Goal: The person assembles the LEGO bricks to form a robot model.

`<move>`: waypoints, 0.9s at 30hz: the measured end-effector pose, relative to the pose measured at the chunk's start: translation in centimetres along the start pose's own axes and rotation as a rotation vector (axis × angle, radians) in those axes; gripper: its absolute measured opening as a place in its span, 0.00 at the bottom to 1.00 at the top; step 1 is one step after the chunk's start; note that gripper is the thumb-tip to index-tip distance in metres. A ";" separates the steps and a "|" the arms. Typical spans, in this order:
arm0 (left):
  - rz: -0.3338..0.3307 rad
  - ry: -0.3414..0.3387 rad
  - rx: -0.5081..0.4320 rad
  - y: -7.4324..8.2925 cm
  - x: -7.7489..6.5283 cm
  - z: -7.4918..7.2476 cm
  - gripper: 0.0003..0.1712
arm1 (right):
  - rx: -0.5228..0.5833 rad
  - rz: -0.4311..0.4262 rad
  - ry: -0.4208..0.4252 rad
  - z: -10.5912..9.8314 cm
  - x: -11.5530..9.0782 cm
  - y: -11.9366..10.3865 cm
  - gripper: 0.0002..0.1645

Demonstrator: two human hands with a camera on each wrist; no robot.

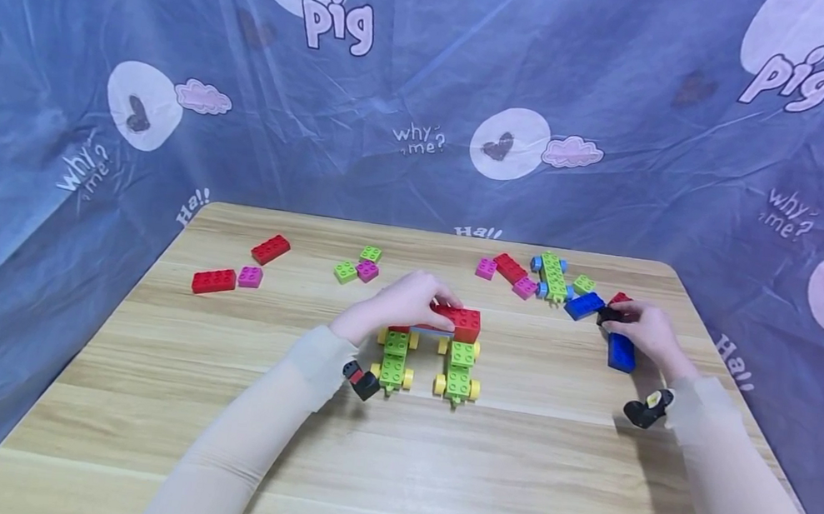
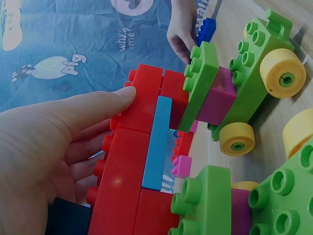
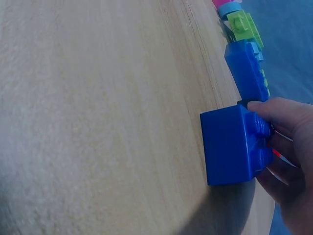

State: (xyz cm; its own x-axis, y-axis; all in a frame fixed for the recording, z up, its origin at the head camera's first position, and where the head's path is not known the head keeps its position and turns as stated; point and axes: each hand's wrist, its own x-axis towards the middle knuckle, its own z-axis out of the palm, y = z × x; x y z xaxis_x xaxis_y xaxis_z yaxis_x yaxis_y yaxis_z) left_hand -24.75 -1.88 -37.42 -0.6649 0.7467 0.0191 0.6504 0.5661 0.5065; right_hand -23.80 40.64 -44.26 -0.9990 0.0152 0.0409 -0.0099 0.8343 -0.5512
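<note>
Head view shows a blue printed backdrop sweeping from 9 through 12 to 3 o'clock around a pale wooden table. Two light sleeves enter from 7 and 4 o'clock.

Biggest on the table is a wheeled structure, which serves as the dial's centre for what follows. Its red span, with a light-blue piece set against its underside, bridges two green bases on yellow wheels; pink and green bricks stand between.

At the structure's 12 o'clock end, the left hand grips the red span, thumb laid on one face and the other fingers bent behind its studs. Near 3 o'clock, the right hand pinches a black brick between thumb and bent fingers; exactly where its hidden fingertips sit, I cannot tell.

Around 2 o'clock lies a green car with blue wheels. One blue brick lies just beneath the right hand, another between hand and car. Two loose red bricks lie between 9 and 10 o'clock. Smallest are two green blocks and a pink block, clustered near 10:30.
</note>
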 end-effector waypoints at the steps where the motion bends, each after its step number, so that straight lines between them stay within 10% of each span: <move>1: -0.001 0.000 -0.001 0.0 0.0 0.0 0.21 | -0.005 0.000 -0.002 0.0 0.0 0.0 0.31; 14: 0.002 0.000 -0.007 -0.2 0.1 0.2 0.22 | 0.058 -0.014 0.084 -0.8 -0.3 -0.6 0.29; 27: 0.003 0.008 -0.008 -0.2 0.1 0.2 0.21 | 0.095 -0.134 0.184 -0.8 -0.5 -6.3 0.28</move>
State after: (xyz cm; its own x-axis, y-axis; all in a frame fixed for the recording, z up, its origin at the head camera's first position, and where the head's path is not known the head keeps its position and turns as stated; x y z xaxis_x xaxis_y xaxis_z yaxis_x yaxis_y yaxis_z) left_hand -24.87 -1.82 -37.67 -0.6660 0.7455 0.0276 0.6493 0.5610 0.5135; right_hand -23.22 35.86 -40.15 -0.9642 0.0153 0.2647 -0.1541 0.7802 -0.6063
